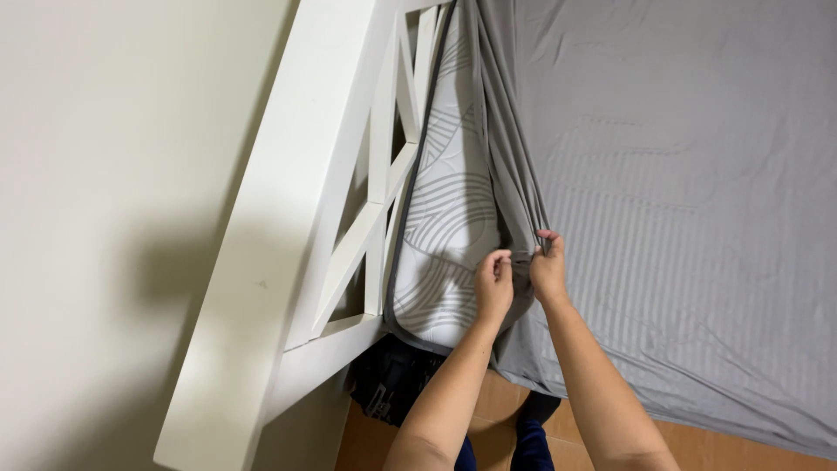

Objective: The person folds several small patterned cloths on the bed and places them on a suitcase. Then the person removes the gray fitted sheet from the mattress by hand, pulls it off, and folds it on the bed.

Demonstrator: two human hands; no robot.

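Note:
My left hand (493, 283) and my right hand (549, 266) both pinch the gathered edge of a grey striped fitted sheet (680, 218), side by side at the corner of the bed. The sheet is pulled taut into folds that run up along the mattress side. The white mattress (449, 218) with a grey curved-line pattern shows bare to the left of my hands, its corner uncovered near the bottom.
A white wooden headboard (323, 218) with crossed slats stands against a pale wall (105, 174), close beside the mattress. A dark bag or bundle (388, 384) lies on the wooden floor (497, 410) under the bed corner. My dark trouser legs show below.

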